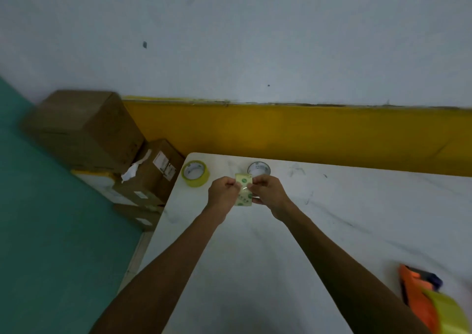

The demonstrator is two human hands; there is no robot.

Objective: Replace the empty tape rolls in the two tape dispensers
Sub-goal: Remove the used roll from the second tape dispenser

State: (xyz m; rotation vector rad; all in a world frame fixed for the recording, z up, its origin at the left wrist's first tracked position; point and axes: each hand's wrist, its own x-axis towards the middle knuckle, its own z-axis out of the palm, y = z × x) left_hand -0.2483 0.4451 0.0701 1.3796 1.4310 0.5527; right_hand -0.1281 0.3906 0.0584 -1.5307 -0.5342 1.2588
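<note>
table (281,244): smooth white marble-look, scuffed | held tape roll (244,193): glossy pale-yellow film | far-left boxes (84,129): matt brown cardboard | near-right dispenser (416,295): orange plastic

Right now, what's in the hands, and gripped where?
A roll of pale yellow tape, held on edge above the table. The left hand and right hand pinch it from opposite sides near the top.

A pale yellow tape roll (244,190) printed with small green marks is seen. A second tape roll (196,173) is coloured yellow, a third (258,168) whitish-grey. The table (332,206) is white with dark scuffs. An orange dispenser (415,290) with yellow tape, brown cardboard boxes (84,129), a teal floor (51,231) and a yellow wall band (306,132) are shown.
</note>
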